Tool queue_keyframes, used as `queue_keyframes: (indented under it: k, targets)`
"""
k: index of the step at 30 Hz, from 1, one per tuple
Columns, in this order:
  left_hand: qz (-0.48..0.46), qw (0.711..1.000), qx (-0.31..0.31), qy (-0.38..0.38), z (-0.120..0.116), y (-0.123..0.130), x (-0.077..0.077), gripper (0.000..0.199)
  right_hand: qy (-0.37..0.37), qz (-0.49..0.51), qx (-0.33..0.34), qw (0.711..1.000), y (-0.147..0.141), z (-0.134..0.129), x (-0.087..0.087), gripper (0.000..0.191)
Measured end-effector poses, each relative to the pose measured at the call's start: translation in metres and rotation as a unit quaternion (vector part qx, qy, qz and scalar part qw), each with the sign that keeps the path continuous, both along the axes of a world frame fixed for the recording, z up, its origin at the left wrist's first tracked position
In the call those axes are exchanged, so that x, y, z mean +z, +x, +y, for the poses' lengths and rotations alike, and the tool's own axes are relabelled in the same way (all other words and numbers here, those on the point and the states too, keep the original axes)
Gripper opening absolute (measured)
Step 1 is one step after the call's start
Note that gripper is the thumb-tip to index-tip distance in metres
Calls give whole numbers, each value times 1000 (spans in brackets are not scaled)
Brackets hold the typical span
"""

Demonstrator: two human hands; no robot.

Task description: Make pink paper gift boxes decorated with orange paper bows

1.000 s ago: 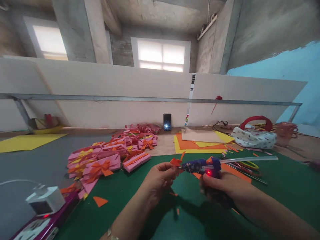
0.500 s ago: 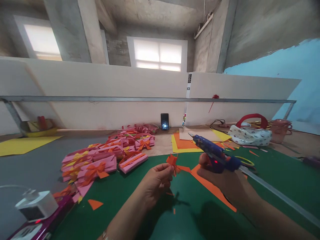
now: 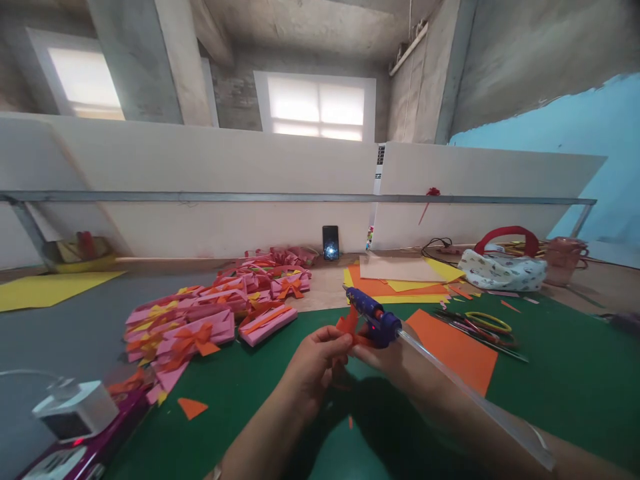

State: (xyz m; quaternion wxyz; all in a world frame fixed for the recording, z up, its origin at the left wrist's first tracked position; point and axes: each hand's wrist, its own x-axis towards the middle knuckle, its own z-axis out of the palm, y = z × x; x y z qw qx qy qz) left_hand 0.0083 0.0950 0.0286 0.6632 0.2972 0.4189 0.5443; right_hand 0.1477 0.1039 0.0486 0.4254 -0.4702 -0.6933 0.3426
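Observation:
My left hand (image 3: pixel 320 357) pinches an orange paper bow (image 3: pixel 346 325) above the green mat. Close beside it, my right hand (image 3: pixel 387 360) is closed around a blue glue gun (image 3: pixel 373 313), whose nozzle points up and to the left just over the bow. A long clear glue stick (image 3: pixel 450 370) trails from the back of the gun along my right forearm. The fingers of both hands meet near the bow; whether the right ones also touch it is partly hidden. To the left lies a pink paper packet (image 3: pixel 267 325) with an orange strip.
Several pink packets with bows (image 3: pixel 200 327) are heaped on the left. An orange sheet (image 3: pixel 457 347) and scissors (image 3: pixel 483 327) lie on the right, with more paper sheets (image 3: pixel 400 270) behind. A phone (image 3: pixel 331 243) stands at the back. A white charger (image 3: pixel 75 410) sits front left.
My right hand has brought the glue gun left and down to the bow in my left hand. The orange sheet and scissors on the right are now uncovered.

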Motion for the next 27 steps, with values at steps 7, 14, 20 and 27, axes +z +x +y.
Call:
queue_keyframes:
  k: [7, 14, 20, 27]
  targets:
    - [6, 1000, -4, -2, -2, 2, 1, 21, -19, -23, 30, 999, 5, 5, -2, 9]
    - [40, 998, -31, 25, -4, -1, 3, 18, -41, 14, 37, 998, 7, 1, 4, 11]
    - [46, 998, -42, 29, -6, -1, 7, 18, -71, 30, 43, 996, 11, -6, 15, 17]
    - [56, 998, -18, 7, -5, -3, 2, 12, -103, 54, 30, 993, 18, -1, 17, 17]
